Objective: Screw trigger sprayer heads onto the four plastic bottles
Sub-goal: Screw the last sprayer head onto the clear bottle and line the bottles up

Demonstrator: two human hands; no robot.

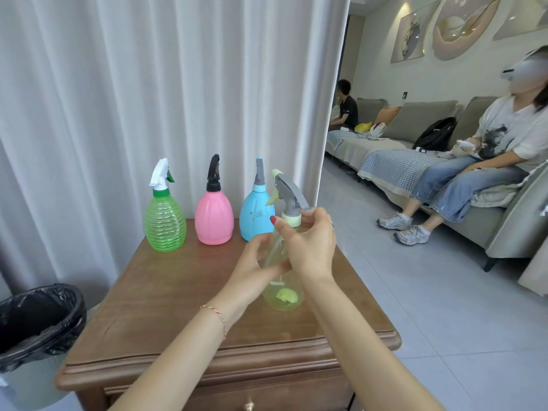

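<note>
The pale yellow bottle (281, 280), thin, translucent and seemingly empty, stands on the counter (178, 292); it should be light, squashy and tippy. The left hand (255, 262) wraps its body while the right hand (311, 241) pinches the collar of the grey sprayer head (289, 197), the sensible grip.

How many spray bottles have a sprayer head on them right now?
4. The green bottle, pink bottle and blue bottle stand in a row at the table's back. The yellow-green bottle is held in both hands, its head under the right hand.
</note>
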